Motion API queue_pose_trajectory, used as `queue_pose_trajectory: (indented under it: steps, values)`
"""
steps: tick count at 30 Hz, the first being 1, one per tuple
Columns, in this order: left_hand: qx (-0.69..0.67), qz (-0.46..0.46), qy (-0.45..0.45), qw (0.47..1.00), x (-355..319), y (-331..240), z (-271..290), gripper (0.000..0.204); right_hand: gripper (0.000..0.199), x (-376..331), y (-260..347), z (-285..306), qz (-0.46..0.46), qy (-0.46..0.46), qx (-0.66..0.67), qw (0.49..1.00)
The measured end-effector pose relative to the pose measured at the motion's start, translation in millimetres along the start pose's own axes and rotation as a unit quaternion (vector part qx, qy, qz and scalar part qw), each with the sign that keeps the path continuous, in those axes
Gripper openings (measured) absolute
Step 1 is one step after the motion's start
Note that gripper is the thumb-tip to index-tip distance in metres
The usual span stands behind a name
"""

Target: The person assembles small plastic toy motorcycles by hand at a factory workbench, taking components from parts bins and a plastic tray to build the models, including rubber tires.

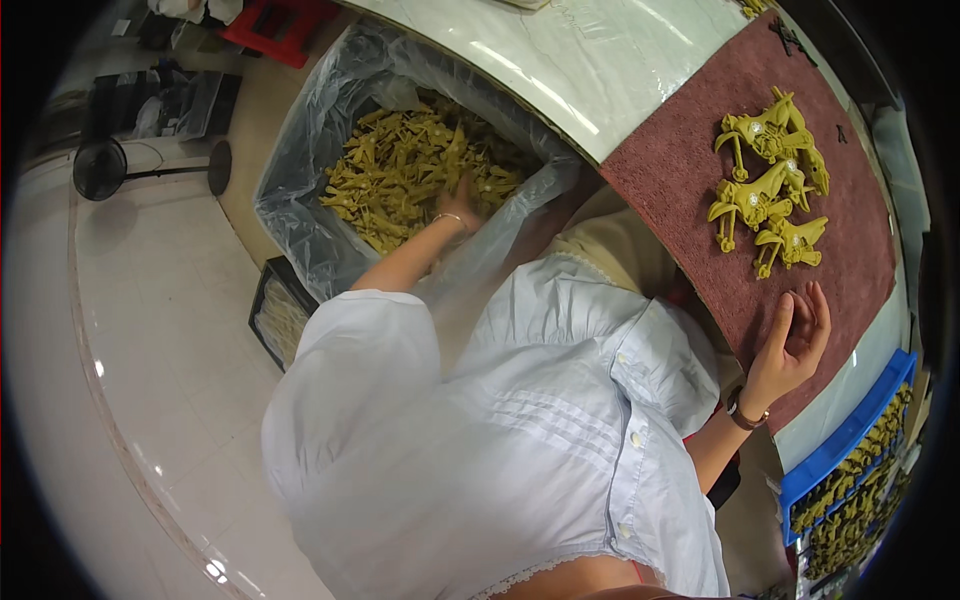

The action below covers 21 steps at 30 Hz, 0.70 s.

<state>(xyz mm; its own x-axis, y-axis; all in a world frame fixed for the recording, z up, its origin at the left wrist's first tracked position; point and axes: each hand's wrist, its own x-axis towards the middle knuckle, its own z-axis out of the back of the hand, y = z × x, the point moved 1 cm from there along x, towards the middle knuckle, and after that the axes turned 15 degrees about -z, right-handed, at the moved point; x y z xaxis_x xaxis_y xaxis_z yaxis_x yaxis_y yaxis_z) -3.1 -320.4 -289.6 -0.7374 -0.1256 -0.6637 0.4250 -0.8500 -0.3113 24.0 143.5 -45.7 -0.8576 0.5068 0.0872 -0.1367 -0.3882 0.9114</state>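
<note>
My left hand (463,205) reaches down into a bin lined with clear plastic film (310,190). It touches a heap of olive-yellow moulded plastic parts (390,165) there. Its fingers are blurred and partly lost among the parts, so what they grip cannot be made out. On the right, my right hand (797,345) rests at the near part of a dark red mat (670,170), fingers loosely bent and apart, holding nothing. Just beyond its fingertips lie several olive-yellow moulded pieces (755,195) with limb-like prongs, grouped on the mat.
A blue tray (835,455) with rows of olive-yellow parts stands at the lower right. Small dark pieces (790,38) lie at the mat's far end. The pale tabletop (560,60) borders the bin. A black crate (280,315) sits on the floor beside it; a red stool (280,30) is behind.
</note>
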Motion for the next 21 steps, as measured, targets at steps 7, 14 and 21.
queue_pose_trajectory:
  steps: [7,14,21]
  values:
    - [0.079,-0.165,0.071,0.981,13,37,-11,0.103,0.037,3,0,5,-0.003,0.0,0.013,1.0]
    - [0.015,-0.057,-0.038,0.998,17,8,-6,0.107,0.038,4,1,4,0.005,-0.023,0.015,1.0]
    - [-0.007,-0.21,0.133,0.968,31,23,12,0.11,0.036,2,-1,7,-0.002,-0.033,0.016,0.999]
